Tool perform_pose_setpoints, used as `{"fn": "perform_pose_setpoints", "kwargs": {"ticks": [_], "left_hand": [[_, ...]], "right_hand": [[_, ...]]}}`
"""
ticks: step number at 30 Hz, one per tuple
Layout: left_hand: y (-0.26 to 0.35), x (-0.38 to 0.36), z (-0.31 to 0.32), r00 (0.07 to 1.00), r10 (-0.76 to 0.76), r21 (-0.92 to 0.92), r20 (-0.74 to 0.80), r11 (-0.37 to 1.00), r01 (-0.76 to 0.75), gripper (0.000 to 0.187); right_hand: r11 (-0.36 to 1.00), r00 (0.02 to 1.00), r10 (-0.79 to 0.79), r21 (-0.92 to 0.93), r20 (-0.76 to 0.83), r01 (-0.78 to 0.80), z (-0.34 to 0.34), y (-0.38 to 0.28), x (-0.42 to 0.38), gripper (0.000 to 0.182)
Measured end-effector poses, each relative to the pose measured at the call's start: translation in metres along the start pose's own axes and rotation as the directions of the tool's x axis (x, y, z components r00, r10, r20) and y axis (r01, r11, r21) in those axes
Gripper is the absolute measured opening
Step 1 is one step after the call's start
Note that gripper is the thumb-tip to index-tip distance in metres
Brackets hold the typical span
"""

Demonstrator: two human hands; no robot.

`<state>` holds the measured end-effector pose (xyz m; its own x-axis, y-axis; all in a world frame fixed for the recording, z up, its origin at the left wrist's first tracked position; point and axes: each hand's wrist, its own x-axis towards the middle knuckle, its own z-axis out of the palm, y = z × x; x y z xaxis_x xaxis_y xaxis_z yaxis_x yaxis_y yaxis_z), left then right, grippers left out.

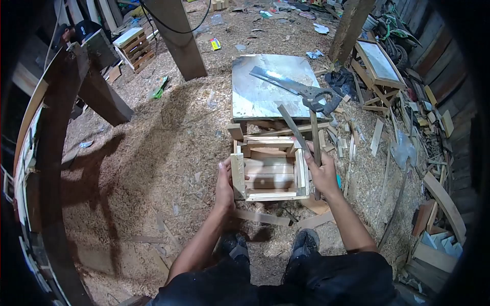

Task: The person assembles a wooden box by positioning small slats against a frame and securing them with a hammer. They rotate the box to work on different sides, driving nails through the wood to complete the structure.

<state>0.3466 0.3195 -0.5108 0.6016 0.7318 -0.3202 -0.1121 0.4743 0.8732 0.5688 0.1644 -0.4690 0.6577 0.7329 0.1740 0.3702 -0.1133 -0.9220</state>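
Between the person's two hands, ahead of the feet and just short of a low table [244, 104]: one open wooden box [278, 196], pale slats, squared frame, hollow within.

Left hand [224, 189]: curled round the box's left wall, fingertips showing inside. Right hand [323, 174]: closed round an upright dark stick [315, 133], beside the right wall; a slanting bar [289, 120] meets it at the thumb. Whether both are one tool: cannot tell.

Handling, as judged: fairly light, stiff, dry, not slippery; joints the likely weak point, edges perhaps splintery. Best hold: opposite side walls, low on the frame.

Table: pale, stained top, bearing a handsaw [275, 80].

Room: floor [168, 153] strewn with shavings and offcuts; timber posts [179, 43]; plank wall at right; another person [86, 30], upper left.
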Motion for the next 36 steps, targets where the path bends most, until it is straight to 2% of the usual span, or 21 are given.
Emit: {"fn": "perform_pose_setpoints", "kwargs": {"ticks": [3, 5, 6, 8, 9, 10, 13, 16, 19, 20, 23, 24, 25, 27, 28, 31, 34, 36], "left_hand": [[0.014, -0.022, 0.007, 0.997, -0.077, -0.052, 0.022, 0.996, 0.078, 0.074], [0.05, -0.055, 0.026, 0.986, -0.153, -0.031, 0.064, 0.987, 0.155, 0.075], [0.052, -0.06, 0.024, 0.984, -0.158, -0.117, 0.08, 0.979, 0.167, 0.076], [0.082, -0.066, 0.033, 0.951, -0.275, -0.165, 0.14, 0.941, 0.296, 0.077], [0.094, -0.064, 0.035, 0.928, -0.33, -0.183, 0.175, 0.915, 0.36, 0.077], [0.099, -0.058, 0.032, 0.901, -0.35, -0.213, 0.258, 0.889, 0.406, 0.078], [0.081, -0.027, 0.02, 0.852, -0.439, -0.328, 0.286, 0.79, 0.518, 0.071], [0.068, -0.007, 0.03, 0.885, -0.461, -0.226, 0.065, 0.857, 0.464, 0.068], [0.06, 0.015, 0.017, 0.941, -0.314, -0.219, 0.125, 0.916, 0.335, 0.068], [0.058, 0.016, 0.016, 0.95, -0.296, -0.215, 0.099, 0.926, 0.31, 0.065], [0.053, 0.014, 0.021, 0.94, -0.333, 0.016, 0.07, 0.943, 0.332, 0.057], [0.044, 0.016, 0.017, 0.966, -0.244, 0.018, 0.085, 0.97, 0.243, 0.045], [0.035, 0.016, 0.016, 0.993, -0.106, 0.05, 0.051, 0.993, 0.103, 0.042], [0.027, 0.014, 0.019, 0.984, 0.175, 0.125, -0.002, 0.977, -0.174, 0.036], [0.033, 0.01, 0.017, 0.997, 0.08, 0.137, 0.006, 0.987, -0.08, 0.03], [0.042, 0.003, 0.027, 0.998, 0.064, 0.099, -0.028, 0.993, -0.061, 0.03], [0.053, 0.002, 0.029, 0.999, 0.038, 0.129, 0.037, 0.991, -0.042, 0.034], [0.056, 0.005, 0.033, 0.999, 0.011, 0.063, 0.047, 0.998, -0.014, 0.035]], "right_hand": [[0.987, 0.989, 0.137, 0.077, 0.065, -0.141, -0.008, -0.03, -0.007, 0.035], [0.987, 0.986, 0.143, 0.062, 0.084, -0.148, -0.02, -0.051, -0.011, 0.034], [0.987, 0.985, 0.146, 0.055, 0.093, -0.151, -0.026, -0.057, -0.012, 0.033], [0.98, 0.968, 0.193, 0.023, 0.159, -0.199, -0.04, -0.06, -0.004, 0.033], [0.975, 0.958, 0.216, 0.006, 0.188, -0.222, -0.044, -0.06, 0.001, 0.032], [0.963, 0.962, 0.234, 0.105, 0.142, -0.249, -0.041, -0.048, 0.008, 0.032], [0.946, 0.93, 0.316, 0.014, 0.186, -0.324, -0.035, -0.031, 0.032, 0.032], [0.971, 0.956, 0.238, -0.066, 0.172, -0.23, -0.022, 0.004, 0.043, 0.034], [0.979, 0.968, 0.176, -0.137, 0.178, -0.152, -0.019, 0.002, 0.045, 0.035], [0.975, 0.969, 0.169, -0.172, 0.179, -0.139, -0.018, -0.002, 0.047, 0.035], [0.956, 0.952, 0.207, -0.255, 0.227, -0.147, -0.017, -0.016, 0.048, 0.03], [0.947, 0.941, 0.229, -0.28, 0.248, -0.157, -0.016, -0.018, 0.047, 0.028], [0.955, 0.964, 0.133, -0.291, 0.229, -0.062, -0.014, -0.018, 0.047, 0.028], [0.939, 0.979, -0.063, -0.321, 0.196, 0.125, -0.01, -0.015, 0.045, 0.028], [0.924, 0.979, -0.114, -0.345, 0.168, 0.167, -0.008, -0.013, 0.045, 0.028], [0.909, 0.963, -0.147, -0.354, 0.225, 0.221, -0.011, -0.034, 0.049, 0.033], [0.866, 0.913, -0.22, -0.363, 0.344, 0.345, -0.014, -0.029, 0.059, 0.041], [0.847, 0.885, -0.256, -0.351, 0.389, 0.399, -0.014, -0.022, 0.064, 0.043]]}}
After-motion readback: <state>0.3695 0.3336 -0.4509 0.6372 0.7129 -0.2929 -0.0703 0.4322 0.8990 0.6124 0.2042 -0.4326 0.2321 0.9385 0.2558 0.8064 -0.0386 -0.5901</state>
